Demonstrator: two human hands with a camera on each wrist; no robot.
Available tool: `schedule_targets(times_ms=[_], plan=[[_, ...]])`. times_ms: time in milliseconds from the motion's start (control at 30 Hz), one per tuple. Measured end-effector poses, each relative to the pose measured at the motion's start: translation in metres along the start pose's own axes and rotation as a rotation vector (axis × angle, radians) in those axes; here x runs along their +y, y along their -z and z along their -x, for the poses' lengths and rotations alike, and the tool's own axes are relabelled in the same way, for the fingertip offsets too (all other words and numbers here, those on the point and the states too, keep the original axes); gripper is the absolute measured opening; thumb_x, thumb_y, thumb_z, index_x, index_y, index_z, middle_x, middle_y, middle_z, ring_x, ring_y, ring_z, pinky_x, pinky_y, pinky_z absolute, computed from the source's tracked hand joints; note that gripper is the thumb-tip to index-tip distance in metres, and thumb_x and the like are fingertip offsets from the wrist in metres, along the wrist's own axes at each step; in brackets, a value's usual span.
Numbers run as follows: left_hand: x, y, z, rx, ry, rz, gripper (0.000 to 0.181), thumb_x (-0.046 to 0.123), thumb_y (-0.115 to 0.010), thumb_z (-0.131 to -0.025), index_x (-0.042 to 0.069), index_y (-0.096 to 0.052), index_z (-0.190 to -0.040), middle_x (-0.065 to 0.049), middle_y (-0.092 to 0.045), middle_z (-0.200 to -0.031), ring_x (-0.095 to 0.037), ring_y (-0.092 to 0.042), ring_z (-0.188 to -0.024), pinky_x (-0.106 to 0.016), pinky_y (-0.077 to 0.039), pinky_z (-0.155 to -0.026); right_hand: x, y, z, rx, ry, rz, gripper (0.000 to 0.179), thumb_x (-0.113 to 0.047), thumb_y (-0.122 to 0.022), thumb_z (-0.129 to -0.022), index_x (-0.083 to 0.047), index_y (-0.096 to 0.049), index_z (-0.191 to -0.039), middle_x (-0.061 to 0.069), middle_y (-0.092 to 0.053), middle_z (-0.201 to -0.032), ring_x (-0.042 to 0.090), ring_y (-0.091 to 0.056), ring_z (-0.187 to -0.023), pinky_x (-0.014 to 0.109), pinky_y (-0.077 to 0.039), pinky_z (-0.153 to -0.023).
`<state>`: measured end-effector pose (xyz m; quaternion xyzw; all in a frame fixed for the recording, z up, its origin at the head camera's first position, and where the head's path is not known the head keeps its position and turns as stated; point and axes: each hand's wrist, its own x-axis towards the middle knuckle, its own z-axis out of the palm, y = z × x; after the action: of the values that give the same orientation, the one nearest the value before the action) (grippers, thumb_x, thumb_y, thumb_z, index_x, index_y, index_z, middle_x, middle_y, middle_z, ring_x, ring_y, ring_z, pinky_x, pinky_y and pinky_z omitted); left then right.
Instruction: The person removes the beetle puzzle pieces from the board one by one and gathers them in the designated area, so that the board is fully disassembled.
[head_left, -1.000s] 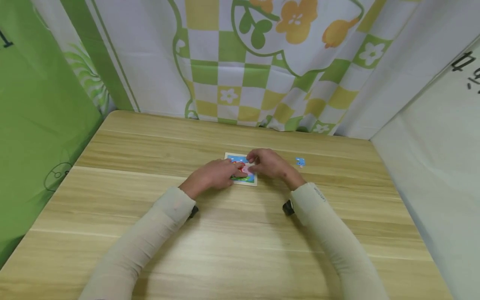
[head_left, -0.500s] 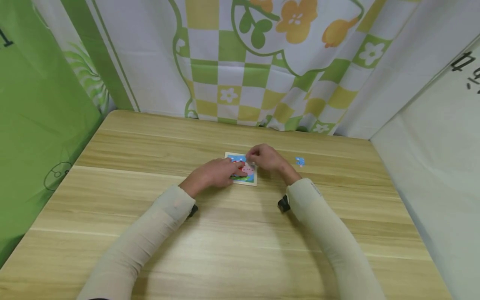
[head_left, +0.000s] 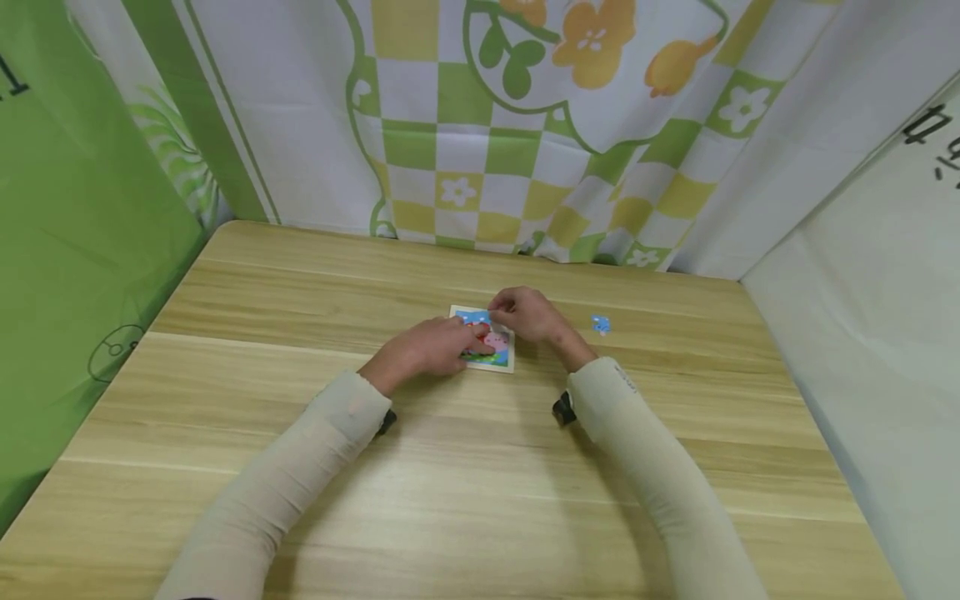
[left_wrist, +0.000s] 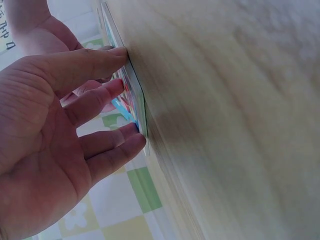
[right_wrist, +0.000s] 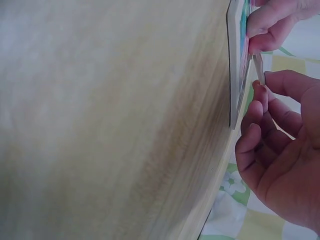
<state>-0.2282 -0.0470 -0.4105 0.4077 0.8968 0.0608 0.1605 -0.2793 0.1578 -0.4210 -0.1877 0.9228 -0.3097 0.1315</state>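
A small jigsaw puzzle board [head_left: 497,358] with a pale wooden frame and a pink cartoon figure lies on the table. My left hand [head_left: 435,346] rests on it from the left, fingers spread over the picture. In the left wrist view the thumb [left_wrist: 112,59] is at the board's near edge. My right hand [head_left: 528,317] is over the board's upper right part. Between thumb and fingertip it pinches a thin puzzle piece [right_wrist: 259,69], held tilted close over the board. A second puzzle piece [head_left: 601,324], blue, lies to the right of the right hand.
The wooden table [head_left: 465,500] reaches back to a green, white and yellow checked curtain [head_left: 510,158]. A green sheet [head_left: 67,250] hangs on the left and a white one [head_left: 885,317] on the right.
The right hand has shifted slightly left and away from me along the board's upper edge, uncovering more of the pink figure. The left hand has stayed in place.
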Motion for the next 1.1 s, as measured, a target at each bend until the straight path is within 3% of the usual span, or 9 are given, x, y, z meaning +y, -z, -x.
schedule_targets(times_ms=[367,700,1100], plan=[[0.000,-0.001,-0.001,-0.007,0.019,0.022,0.050,0.009,-0.062,-0.102,0.026,-0.057,-0.150,-0.007,-0.040,-0.160,-0.037,-0.040,-0.142,-0.054,-0.039,-0.110,-0.004,0.001,0.000,0.067,0.015,0.056,0.012,-0.016,-0.070,-0.098,-0.007,-0.077,-0.099,0.005,-0.072,-0.095,0.019,-0.064,-0.088,0.036,-0.051,-0.079],[0.000,-0.001,0.000,-0.004,0.024,0.028,0.050,0.009,-0.062,-0.102,0.026,-0.057,-0.150,-0.007,-0.042,-0.159,-0.036,-0.041,-0.142,-0.052,-0.041,-0.109,-0.003,0.004,0.002,0.080,0.000,0.098,0.014,-0.020,-0.068,-0.099,-0.010,-0.078,-0.100,0.003,-0.073,-0.100,0.020,-0.064,-0.094,0.039,-0.051,-0.085],[0.001,-0.002,0.000,-0.010,0.060,0.046,0.050,0.010,-0.062,-0.103,0.028,-0.055,-0.150,-0.006,-0.045,-0.158,-0.031,-0.042,-0.141,-0.047,-0.037,-0.113,0.021,0.041,0.020,0.100,-0.027,0.051,0.023,-0.022,-0.064,-0.100,-0.005,-0.077,-0.109,0.011,-0.073,-0.110,0.028,-0.063,-0.106,0.048,-0.048,-0.094]])
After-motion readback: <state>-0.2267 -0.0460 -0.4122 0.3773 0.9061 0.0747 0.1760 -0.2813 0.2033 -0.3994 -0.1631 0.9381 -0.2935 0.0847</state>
